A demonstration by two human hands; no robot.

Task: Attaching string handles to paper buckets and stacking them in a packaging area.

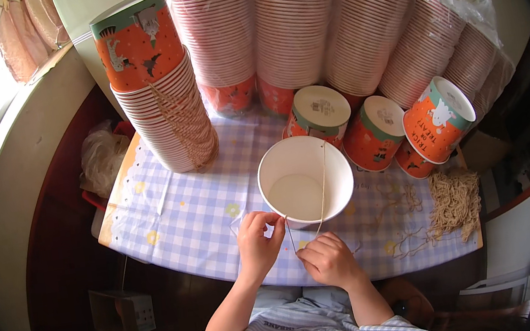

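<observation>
A white-lined paper bucket [295, 191] stands on the table in front of me, its mouth tilted toward me. A thin beige string [323, 191] runs from a hole at its far rim, across the opening, down to my right hand [328, 261]. The right fingers are closed on the string, and a short length of it goes up from them to the near rim. There my left hand [260, 243] pinches with thumb and forefinger, at the rim where the string passes. Its fingertips partly hide the exact hold.
A tall stack of buckets [169, 121], with strings hanging down its side, stands at the left. Plastic-wrapped bucket stacks [289, 21] line the back. Upside-down orange buckets [375, 134] sit at the right, near a bundle of beige strings [455, 204]. A checked cloth [199, 227] covers the table.
</observation>
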